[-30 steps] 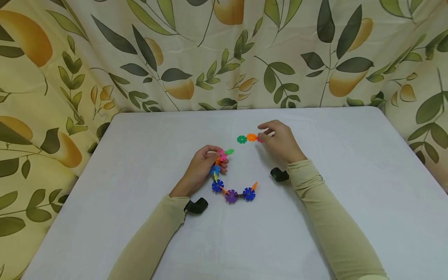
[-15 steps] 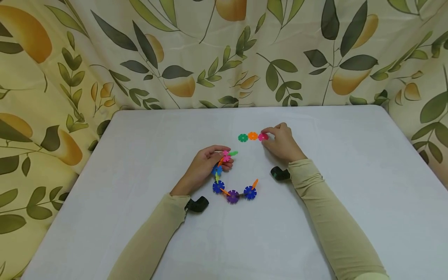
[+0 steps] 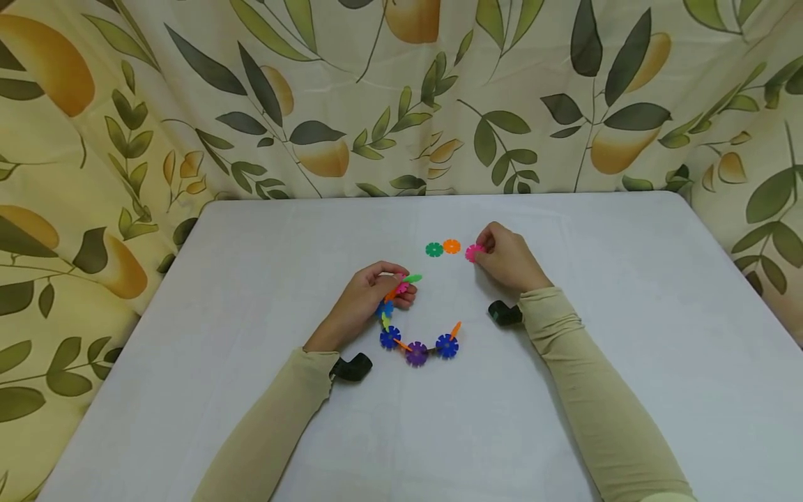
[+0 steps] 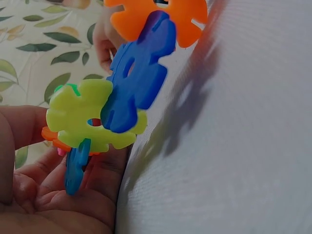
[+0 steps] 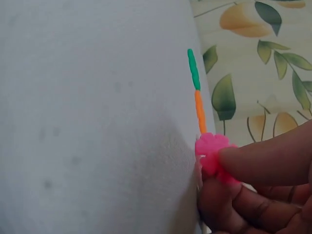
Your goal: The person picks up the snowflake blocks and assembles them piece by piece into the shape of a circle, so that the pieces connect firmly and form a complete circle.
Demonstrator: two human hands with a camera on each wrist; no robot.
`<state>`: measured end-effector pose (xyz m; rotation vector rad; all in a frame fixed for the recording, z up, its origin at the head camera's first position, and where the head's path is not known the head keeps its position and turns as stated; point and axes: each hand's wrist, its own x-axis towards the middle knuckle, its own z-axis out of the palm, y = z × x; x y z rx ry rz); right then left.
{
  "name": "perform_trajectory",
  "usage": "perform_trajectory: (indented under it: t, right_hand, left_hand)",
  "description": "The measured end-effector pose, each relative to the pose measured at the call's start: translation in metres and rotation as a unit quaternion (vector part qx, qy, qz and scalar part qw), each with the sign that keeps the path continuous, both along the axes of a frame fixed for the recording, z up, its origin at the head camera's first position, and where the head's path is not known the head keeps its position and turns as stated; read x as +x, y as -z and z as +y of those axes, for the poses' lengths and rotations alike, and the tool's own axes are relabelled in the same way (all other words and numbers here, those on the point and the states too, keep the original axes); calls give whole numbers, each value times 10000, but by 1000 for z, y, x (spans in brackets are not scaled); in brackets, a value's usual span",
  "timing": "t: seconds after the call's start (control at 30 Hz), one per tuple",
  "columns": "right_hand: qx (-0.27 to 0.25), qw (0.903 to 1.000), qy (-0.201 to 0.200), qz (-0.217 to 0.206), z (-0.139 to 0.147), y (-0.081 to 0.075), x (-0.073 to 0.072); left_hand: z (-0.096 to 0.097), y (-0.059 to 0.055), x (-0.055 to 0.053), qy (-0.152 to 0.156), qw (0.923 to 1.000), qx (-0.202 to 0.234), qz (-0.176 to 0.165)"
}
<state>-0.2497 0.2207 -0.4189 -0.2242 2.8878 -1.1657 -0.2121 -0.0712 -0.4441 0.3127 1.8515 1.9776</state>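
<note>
My left hand (image 3: 364, 296) grips the upper end of a curved chain of slotted, flower-shaped plastic discs (image 3: 417, 354). Its pink disc lies at the fingertips, with a light green disc (image 3: 413, 278) sticking out beyond. In the left wrist view, a yellow-green disc (image 4: 73, 117) slots into a dark blue disc (image 4: 146, 73) above the palm. Farther back, the thumb and fingers of my right hand (image 3: 507, 258) pinch a loose pink disc (image 3: 473, 253), tilted up in the right wrist view. Left of it lie a green disc (image 3: 434, 249) and an orange disc (image 3: 452, 246), flat.
A white-covered table (image 3: 627, 314) bears everything. Behind it hangs a curtain (image 3: 514, 97) printed with leaves and fruit. Black devices sit at the left wrist (image 3: 353, 368) and right wrist (image 3: 504, 314). The chain's lower end, an orange disc (image 3: 456, 329), stands tilted up.
My right hand has taken hold of the pink disc and drawn it slightly right, away from the orange disc. The left hand still holds the chain, barely shifted.
</note>
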Motion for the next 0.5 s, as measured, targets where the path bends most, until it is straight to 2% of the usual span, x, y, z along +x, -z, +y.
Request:
perform_trajectory:
  t: [0.3,0.5]
  right_hand:
    - [-578,9977,-165,-327,-4,-6,3]
    - [-1037,9920,-335,-639,-11,-16,7]
  left_hand:
    - [0,1,0,-36,10000,-76,11]
    - [0,0,-1,-60,10000,-44,-46]
